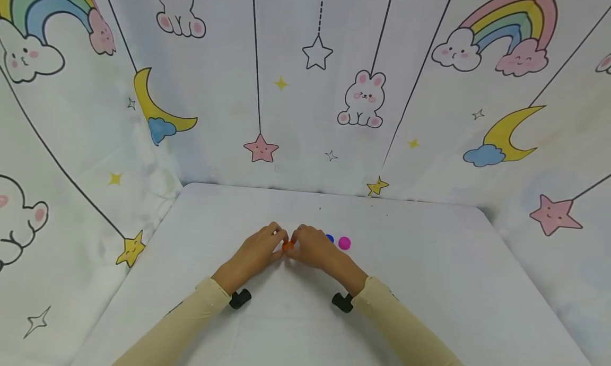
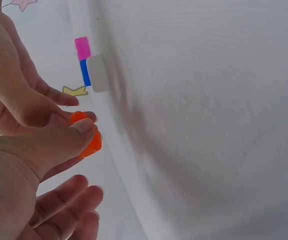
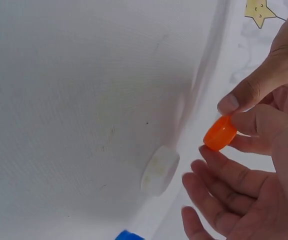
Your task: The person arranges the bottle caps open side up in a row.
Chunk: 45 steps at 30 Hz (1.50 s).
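Note:
Both hands meet at a small orange bottle cap (image 1: 287,246), a short hollow ring shape in the right wrist view. My left hand (image 1: 258,251) pinches it between thumb and fingers from the left. From the right, my right hand (image 1: 313,247) pinches the same cap, its other fingers spread loosely in the right wrist view. The cap is held above the white table, partly covered by fingertips. Beyond the right hand lie a blue cap (image 1: 330,238), partly hidden, and a pink cap (image 1: 345,243). A white cap (image 3: 160,171) lies near the blue one.
The white table (image 1: 420,281) runs back to a cloth backdrop (image 1: 296,111) printed with stars, moons and rabbits. Cloth walls also stand at left and right. A black wrist device (image 1: 240,299) sits under the left sleeve, another (image 1: 342,303) under the right.

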Each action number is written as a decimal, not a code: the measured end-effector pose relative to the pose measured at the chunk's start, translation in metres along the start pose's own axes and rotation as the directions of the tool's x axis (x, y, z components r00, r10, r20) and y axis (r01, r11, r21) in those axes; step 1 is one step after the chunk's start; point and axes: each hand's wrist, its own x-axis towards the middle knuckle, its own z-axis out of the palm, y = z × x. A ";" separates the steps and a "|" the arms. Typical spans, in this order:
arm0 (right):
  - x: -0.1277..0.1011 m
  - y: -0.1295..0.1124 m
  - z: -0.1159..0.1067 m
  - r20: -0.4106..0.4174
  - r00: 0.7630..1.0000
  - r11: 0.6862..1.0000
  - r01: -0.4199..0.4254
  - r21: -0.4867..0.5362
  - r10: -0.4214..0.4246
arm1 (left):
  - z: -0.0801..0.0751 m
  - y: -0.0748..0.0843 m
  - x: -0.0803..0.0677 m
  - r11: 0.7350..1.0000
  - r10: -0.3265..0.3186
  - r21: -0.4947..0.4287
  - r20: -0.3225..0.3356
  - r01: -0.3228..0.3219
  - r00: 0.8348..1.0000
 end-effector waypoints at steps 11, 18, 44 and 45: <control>-0.001 0.005 -0.003 0.026 0.997 0.988 -0.072 0.138 0.069 | 0.001 0.000 0.003 1.000 0.017 0.008 -0.046 -0.017 0.999; -0.003 0.004 -0.007 -0.001 0.994 0.977 -0.107 0.185 0.109 | 0.000 -0.001 0.005 0.990 -0.098 -0.107 -0.016 0.096 0.995; -0.010 0.004 -0.011 -0.293 0.947 0.982 0.167 0.086 -0.136 | -0.018 -0.009 0.015 0.691 -0.437 -0.532 0.230 0.489 0.869; -0.010 0.005 -0.011 -0.302 0.942 0.980 0.180 0.079 -0.149 | -0.019 -0.009 0.015 0.688 -0.436 -0.533 0.238 0.492 0.868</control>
